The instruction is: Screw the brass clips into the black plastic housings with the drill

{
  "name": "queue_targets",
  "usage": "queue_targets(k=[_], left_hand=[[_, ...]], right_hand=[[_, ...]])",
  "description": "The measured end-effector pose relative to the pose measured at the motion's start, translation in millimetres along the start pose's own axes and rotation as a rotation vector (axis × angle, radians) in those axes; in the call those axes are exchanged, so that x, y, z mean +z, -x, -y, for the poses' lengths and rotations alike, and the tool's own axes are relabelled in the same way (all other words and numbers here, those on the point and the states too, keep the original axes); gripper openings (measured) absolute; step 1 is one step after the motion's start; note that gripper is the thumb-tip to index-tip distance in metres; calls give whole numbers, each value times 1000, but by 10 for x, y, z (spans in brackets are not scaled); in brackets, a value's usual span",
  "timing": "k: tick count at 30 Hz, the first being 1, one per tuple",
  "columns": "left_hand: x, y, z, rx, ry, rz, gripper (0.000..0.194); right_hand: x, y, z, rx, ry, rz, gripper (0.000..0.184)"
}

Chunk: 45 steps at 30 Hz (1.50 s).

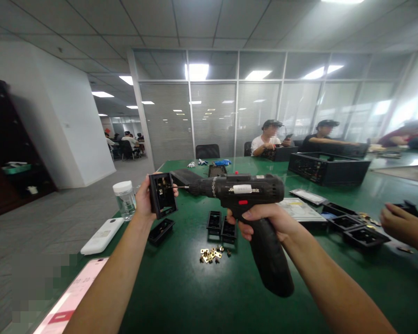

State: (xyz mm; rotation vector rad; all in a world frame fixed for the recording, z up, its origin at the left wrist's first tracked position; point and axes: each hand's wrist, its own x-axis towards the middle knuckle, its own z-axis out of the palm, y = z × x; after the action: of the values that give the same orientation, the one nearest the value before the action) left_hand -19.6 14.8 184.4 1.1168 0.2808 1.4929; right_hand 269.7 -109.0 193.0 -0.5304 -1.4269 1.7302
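Black drill (251, 191) level, right grip (276, 217) around handle (271, 266).

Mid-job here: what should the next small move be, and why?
Probably steady the black rectangular plastic frame with the left hand: the black cordless drill in the right hand points its slim metal bit at the frame's gold-coloured fittings, and whether it is seated is too small to tell.

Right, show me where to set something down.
Bare table: between the left forearm, brass plates and drill; a smaller patch between the right forearm and black frames. Crowded: around those frames, by a co-worker's hand.
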Motion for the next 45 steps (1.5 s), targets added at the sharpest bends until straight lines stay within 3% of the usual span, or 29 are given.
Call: queue_targets(k=[26, 36, 45], left_hand=[[13, 1, -20, -20, -23, -49, 43], [25, 13, -23, -14, -7, -43, 40], [33, 13, -26, -8, -26, -25, 42]], right_hand=[[-99, -57, -73, -50, -13, 93, 26], [41, 33, 15, -21, 82, -25, 18], [17, 23, 8, -16, 89, -26, 22]])
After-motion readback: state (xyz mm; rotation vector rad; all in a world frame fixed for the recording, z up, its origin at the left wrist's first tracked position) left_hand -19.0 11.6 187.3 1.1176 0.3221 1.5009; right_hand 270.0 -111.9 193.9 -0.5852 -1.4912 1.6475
